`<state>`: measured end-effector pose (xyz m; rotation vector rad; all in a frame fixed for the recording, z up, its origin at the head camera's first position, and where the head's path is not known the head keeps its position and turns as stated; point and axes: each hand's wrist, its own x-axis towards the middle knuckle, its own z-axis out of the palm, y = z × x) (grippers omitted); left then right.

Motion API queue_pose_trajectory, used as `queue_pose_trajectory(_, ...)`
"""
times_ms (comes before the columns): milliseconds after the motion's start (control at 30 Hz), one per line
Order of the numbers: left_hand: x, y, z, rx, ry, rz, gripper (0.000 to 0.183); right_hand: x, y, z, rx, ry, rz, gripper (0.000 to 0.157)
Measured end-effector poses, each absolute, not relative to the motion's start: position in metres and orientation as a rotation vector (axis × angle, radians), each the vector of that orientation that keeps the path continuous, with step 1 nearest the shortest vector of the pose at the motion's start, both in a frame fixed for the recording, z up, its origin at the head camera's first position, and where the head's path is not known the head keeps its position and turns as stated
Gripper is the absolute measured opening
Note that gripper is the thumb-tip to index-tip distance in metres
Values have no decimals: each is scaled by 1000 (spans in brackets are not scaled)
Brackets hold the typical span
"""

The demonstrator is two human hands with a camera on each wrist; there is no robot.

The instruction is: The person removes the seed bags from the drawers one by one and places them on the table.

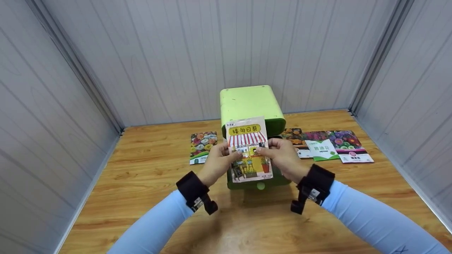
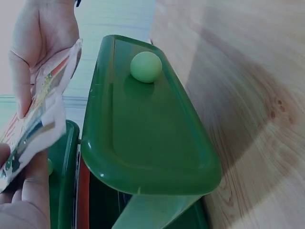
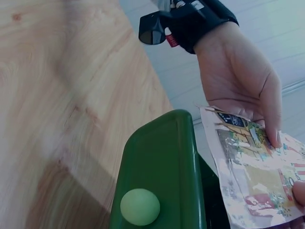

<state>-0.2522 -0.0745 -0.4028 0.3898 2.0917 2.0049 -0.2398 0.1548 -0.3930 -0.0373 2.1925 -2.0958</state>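
Observation:
A seed packet [image 1: 250, 141] with a striped awning picture is held upright between both hands. My left hand [image 1: 218, 163] pinches its left edge, thumb on the front. On the opposite edge my right hand [image 1: 286, 160] pinches it the same way. The packet hangs over a pulled-out green drawer [image 1: 243, 185] of a light green box [image 1: 249, 102]. A round pale knob [image 2: 146, 67] sits on the drawer front in the left wrist view. Inside the drawer, in that view, an orange-red strip [image 2: 83, 198] shows; most of the inside is hidden.
One flower seed packet [image 1: 203, 144] lies left of the box. To the right lie several more, including a white and green packet [image 1: 321, 149] and a purple flower packet [image 1: 348, 144] on the wooden table [image 1: 152, 180]. Panel walls [image 1: 169, 60] enclose the back and sides.

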Motion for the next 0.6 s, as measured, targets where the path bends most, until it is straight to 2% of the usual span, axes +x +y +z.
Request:
queue_pose_trajectory(100, -252, -75, -402, 370, 2103, 2011, 38, -241, 154, -394, -51, 2200, -2092, 7)
queue_pose_trajectory(300, -252, -83, -401, 441, 2168, 2011, 35, -242, 157, -395, -173, 2190, -2065, 11)
queue_pose_trajectory(467, -255, -98, -401, 423, 2164, 2100, 42, -243, 164, -397, -266, 2204, -1975, 25)
queue_pose_trajectory(600, -258, -109, -399, 346, 2128, 2232, 46, -244, 169, -402, -395, 2355, -1750, 28)
